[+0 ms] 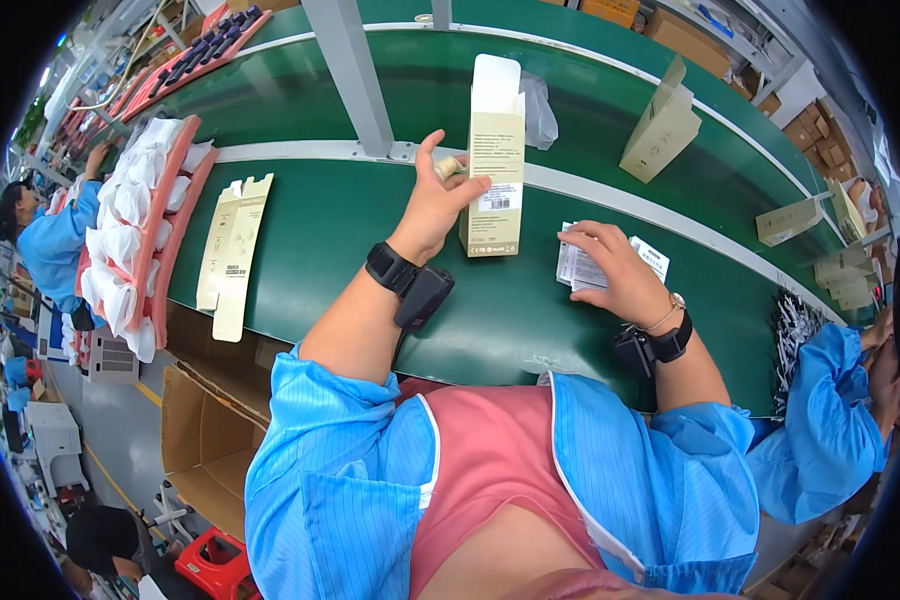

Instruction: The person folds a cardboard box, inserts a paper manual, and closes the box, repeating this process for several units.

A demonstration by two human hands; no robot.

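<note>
Right hand (pixel 620 275) pinches leaflets (pixel 582 268); left hand (pixel 438 200) grips upright carton (pixel 494 160).

Bare green belt (pixel 350 240) lies open between the flat cartons (pixel 232 250) and the upright box (pixel 495 180), while the metal post (pixel 355 75) blocks the way behind.

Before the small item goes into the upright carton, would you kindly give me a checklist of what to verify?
1. Carton upright on the belt, steadied by the left hand: ok.
2. Top flap open: ok.
3. Small item pinched in the left hand's fingers: ok.
4. Leaflets under the right hand: ok.
5. Carton inside empty: cannot tell.
6. Flat cartons in stock at the left: ok.
</note>
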